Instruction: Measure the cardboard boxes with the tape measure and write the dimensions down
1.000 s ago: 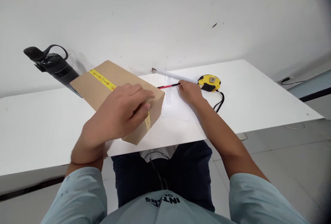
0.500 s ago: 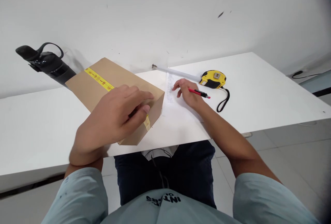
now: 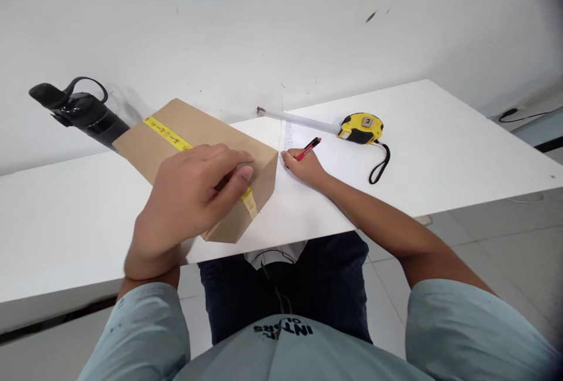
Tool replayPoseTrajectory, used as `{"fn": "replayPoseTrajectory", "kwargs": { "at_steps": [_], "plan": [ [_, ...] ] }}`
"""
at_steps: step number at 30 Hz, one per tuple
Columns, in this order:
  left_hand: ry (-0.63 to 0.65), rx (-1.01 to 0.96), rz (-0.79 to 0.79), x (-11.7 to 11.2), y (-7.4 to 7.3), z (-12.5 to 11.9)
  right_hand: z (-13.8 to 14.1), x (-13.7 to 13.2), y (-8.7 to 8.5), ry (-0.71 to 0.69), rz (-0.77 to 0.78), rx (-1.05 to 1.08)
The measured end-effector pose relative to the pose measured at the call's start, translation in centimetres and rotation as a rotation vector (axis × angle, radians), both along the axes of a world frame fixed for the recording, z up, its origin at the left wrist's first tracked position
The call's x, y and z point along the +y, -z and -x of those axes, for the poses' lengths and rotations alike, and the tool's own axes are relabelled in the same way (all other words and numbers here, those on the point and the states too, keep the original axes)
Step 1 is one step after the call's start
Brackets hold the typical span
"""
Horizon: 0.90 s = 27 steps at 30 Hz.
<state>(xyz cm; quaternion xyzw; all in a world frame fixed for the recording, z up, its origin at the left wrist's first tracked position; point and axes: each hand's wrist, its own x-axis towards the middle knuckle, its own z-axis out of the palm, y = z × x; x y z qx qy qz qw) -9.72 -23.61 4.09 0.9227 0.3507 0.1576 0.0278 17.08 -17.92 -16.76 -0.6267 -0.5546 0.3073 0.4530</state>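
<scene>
"pen in which hand?"
"right hand, fingers closed round it, over the paper, just beside the box."
"and the left hand?"
"loosely curled on the box, near the tabletop's front edge; whether it grips, i can't tell. tape measure lies toward the back edge."

Left hand curled loosely on a taped carton at the surface's front edge; right hand holding a red pen at paper — extended tape measure nearer the back edge — black bottle beyond the carton.
</scene>
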Motion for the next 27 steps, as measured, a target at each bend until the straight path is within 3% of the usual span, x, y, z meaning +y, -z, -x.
{"fn": "replayPoseTrajectory", "kwargs": {
  "at_steps": [27],
  "plan": [
    [0.063,0.021,0.064,0.32,0.18,-0.11,0.07,-0.02,-0.49,-0.02,0.042,-0.046]
  ]
}}
